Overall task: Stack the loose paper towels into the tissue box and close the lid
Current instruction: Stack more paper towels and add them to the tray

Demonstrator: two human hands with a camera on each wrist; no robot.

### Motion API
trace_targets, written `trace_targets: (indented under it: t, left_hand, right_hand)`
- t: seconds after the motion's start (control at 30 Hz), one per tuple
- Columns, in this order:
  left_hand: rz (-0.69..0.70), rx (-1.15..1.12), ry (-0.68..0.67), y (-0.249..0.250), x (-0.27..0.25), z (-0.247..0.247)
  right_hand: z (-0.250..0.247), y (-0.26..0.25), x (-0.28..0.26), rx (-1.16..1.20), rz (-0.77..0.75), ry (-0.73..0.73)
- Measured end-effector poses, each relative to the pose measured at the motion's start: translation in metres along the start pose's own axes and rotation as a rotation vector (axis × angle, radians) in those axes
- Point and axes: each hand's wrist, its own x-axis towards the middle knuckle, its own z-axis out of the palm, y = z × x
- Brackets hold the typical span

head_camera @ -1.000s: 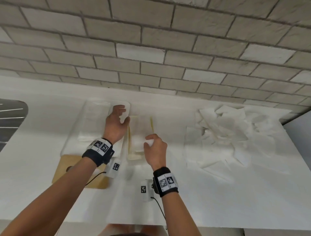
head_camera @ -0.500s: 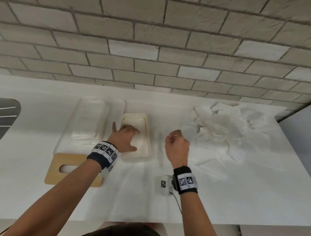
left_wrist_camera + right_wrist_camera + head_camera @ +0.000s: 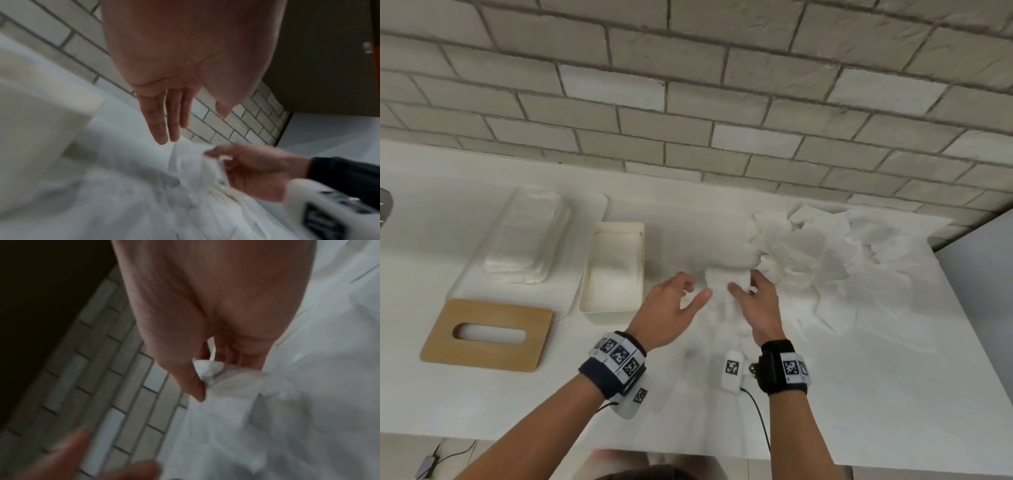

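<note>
Head view: right hand [image 3: 758,305] pinches a crumpled soft paper towel [image 3: 726,279]; left hand [image 3: 671,305] spreads slack.

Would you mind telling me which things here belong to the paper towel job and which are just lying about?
Job:
- tissue box, open
- wooden lid, off the box
- loose paper towels
- paper towel pinched in right hand
- left hand, empty

Lying about:
- clear tray with folded stack

White paper towel [image 3: 726,279] pinched beside loose pile [image 3: 825,253]; cream tissue box [image 3: 616,274] open, wooden lid [image 3: 486,334] off.
</note>
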Motion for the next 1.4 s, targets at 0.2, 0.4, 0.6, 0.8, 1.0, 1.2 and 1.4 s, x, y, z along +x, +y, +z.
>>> trace_targets:
  t: [0.2, 0.4, 0.6, 0.8, 1.0, 1.2, 1.4]
  left_hand:
    - [-0.439, -0.816, -0.165, 0.029, 0.015, 0.022]
    - [-0.316, -0.762, 0.051, 0.011, 0.018, 0.032]
    - [-0.289, -0.647, 0.105, 0.008, 0.012, 0.024]
    - [-0.294, -0.628, 0.161, 0.013, 0.013, 0.020]
    - [-0.233, -0.658, 0.076, 0.026, 0.004, 0.025]
    - [-0.304, -0.926, -0.017, 0.052, -0.004, 0.013]
    - [-0.362, -1.134, 0.043, 0.061, -0.005, -0.017]
  right_hand:
    - [-0.033, -0.019, -0.054, 0.239, -0.087, -0.314]
    - [-0.090, 0.043, -0.037, -0.520, -0.207, -0.312]
    - [-0.118, 0.076, -0.020, -1.205, -0.234, -0.331]
    - [-0.116, 0.019, -0.037, -0.838, -0.249, -0.374]
    - [-0.098, -0.105, -0.084, -0.139, -0.537, -0.224]
    - [-0.067, -0.108, -0.110, 0.303, -0.478, -0.144]
    - [-0.019, -0.064, -0.114, 0.097, -0.366, -0.041]
